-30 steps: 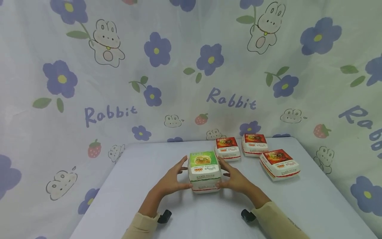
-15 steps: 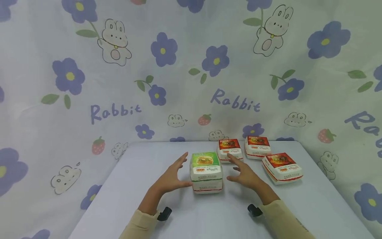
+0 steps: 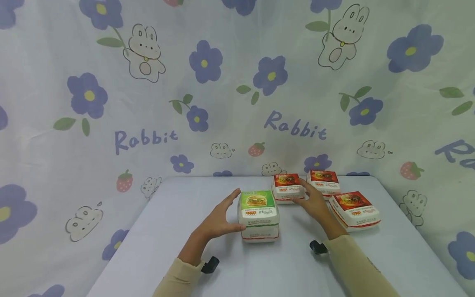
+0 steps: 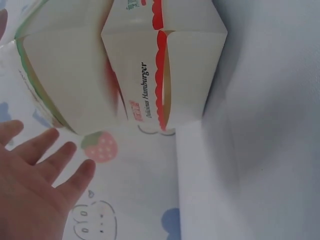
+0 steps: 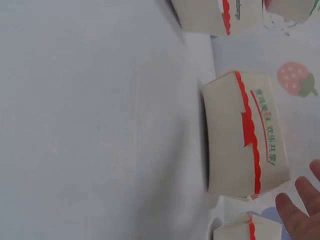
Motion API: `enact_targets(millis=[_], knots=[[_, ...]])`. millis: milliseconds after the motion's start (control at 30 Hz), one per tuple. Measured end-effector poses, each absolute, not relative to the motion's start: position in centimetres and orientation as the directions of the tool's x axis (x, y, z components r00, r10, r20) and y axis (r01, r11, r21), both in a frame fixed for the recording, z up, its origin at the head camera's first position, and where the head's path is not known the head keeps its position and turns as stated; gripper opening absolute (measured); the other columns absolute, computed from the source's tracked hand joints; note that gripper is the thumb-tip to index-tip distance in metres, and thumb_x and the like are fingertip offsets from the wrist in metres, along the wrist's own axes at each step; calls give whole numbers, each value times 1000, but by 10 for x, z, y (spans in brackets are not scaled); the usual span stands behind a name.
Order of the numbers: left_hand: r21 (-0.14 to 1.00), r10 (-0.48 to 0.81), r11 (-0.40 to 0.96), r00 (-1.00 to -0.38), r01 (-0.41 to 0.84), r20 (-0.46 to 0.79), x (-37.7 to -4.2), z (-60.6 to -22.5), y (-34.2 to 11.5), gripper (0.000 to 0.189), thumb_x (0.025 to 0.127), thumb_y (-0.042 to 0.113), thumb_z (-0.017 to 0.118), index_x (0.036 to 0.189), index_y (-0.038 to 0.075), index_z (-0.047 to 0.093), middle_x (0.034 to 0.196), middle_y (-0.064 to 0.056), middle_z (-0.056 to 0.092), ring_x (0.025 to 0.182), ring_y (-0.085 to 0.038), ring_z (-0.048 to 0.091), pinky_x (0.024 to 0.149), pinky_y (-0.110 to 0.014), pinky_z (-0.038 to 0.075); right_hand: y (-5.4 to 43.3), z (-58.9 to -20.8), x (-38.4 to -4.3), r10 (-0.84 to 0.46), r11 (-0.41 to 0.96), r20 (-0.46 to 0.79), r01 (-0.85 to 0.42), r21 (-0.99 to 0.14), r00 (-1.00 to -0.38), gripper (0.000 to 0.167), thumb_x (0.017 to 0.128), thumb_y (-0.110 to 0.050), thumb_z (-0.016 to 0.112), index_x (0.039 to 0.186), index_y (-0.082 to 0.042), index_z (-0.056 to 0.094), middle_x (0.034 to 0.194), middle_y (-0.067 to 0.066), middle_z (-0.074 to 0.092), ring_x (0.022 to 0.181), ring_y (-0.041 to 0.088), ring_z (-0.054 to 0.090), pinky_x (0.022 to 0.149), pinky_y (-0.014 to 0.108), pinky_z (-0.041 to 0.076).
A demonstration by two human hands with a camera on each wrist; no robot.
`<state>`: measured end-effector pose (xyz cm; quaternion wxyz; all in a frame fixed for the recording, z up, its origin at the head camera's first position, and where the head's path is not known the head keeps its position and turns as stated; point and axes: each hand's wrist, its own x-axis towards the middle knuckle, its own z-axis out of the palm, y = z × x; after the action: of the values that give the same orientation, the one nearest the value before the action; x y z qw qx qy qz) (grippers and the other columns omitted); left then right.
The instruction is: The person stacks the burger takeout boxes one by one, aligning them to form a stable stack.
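Note:
A burger box with a green lid is stacked on a burger box with red trim. At the left side of this stack is my left hand, fingers spread; its thumb tip is at the front corner. The left wrist view shows those fingers straight and apart from the green-trimmed box. My right hand is at the right side of the back left red-lidded burger box, thumb towards its front. Whether it touches cannot be told. In the right wrist view its fingers are beside that box.
Two more red-lidded burger boxes stand to the right, one at the back and one nearer, close to my right forearm. All rest on a white table. Behind it hangs a curtain with rabbits and flowers.
My right hand has let go of the stack and moved right and forward to the back left red-lidded box. My left hand has loosened its hold but stays beside the stack.

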<state>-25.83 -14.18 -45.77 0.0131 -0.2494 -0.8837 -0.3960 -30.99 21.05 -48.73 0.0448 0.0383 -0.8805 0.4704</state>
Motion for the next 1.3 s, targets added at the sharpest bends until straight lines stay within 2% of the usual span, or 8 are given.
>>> enact_targets(millis=[133, 267, 467, 533, 733, 900, 1200, 1300], knots=[[702, 433, 549, -873, 454, 226, -259, -458, -141, 111, 65, 61, 80, 153, 47, 13, 156, 14, 25, 141, -25, 30, 106, -61, 29, 210, -487, -317, 6, 571, 21, -13, -821, -1000, 93, 82, -37, 78, 156, -26, 23, 159, 15, 20, 138, 48, 25, 101, 64, 34], [703, 441, 540, -867, 463, 232, -260, -458, -141, 110, 66, 60, 81, 153, 46, 14, 156, 12, 25, 140, -27, 31, 106, -61, 31, 208, -488, -321, -5, 587, 21, -20, -809, -1000, 97, 80, -37, 80, 157, -25, 22, 158, 17, 21, 141, 45, 19, 105, 66, 26], [697, 451, 534, -859, 478, 244, -262, -458, -141, 109, 68, 58, 80, 154, 43, 15, 157, 9, 25, 140, -29, 32, 105, -60, 32, 207, -487, -321, -23, 602, 85, -82, -795, -996, 93, 82, -29, 79, 156, -23, 24, 156, 18, 27, 136, 47, 30, 102, 64, 33], [696, 450, 538, -861, 475, 240, -262, -457, -141, 109, 68, 59, 80, 154, 43, 14, 157, 9, 25, 140, -29, 32, 106, -59, 32, 207, -487, -323, -27, 606, 101, -96, -790, -995, 94, 81, -28, 80, 156, -21, 24, 156, 19, 27, 137, 47, 28, 103, 65, 30], [705, 450, 530, -861, 472, 238, -262, -458, -139, 110, 68, 57, 80, 154, 41, 15, 158, 6, 26, 139, -32, 33, 105, -61, 32, 206, -497, -337, -54, 684, 87, -101, -722, -995, 107, 77, -36, 83, 157, -12, 16, 159, 21, 13, 144, 43, 11, 110, 63, 17], [717, 454, 520, -861, 464, 228, -264, -459, -137, 110, 68, 57, 81, 154, 42, 15, 158, 4, 25, 138, -32, 33, 105, -60, 32, 205, -505, -346, -53, 712, 47, -71, -698, -997, 114, 75, -35, 84, 157, -8, 9, 159, 26, 1, 143, 46, 2, 108, 67, 15], [718, 442, 532, -871, 449, 217, -264, -458, -135, 111, 66, 60, 81, 153, 45, 13, 158, 7, 24, 138, -33, 35, 104, -61, 33, 208, -516, -356, -86, 744, 1, -65, -665, -996, 119, 72, -36, 86, 158, -19, 6, 159, 26, -5, 141, 52, 3, 106, 69, 18], [718, 441, 539, -874, 441, 206, -265, -458, -135, 112, 66, 61, 80, 153, 46, 12, 157, 9, 24, 138, -33, 34, 105, -61, 32, 208, -519, -357, -90, 743, -5, -64, -666, -996, 119, 72, -36, 87, 158, -19, 6, 159, 24, -6, 141, 51, 3, 106, 69, 18]])
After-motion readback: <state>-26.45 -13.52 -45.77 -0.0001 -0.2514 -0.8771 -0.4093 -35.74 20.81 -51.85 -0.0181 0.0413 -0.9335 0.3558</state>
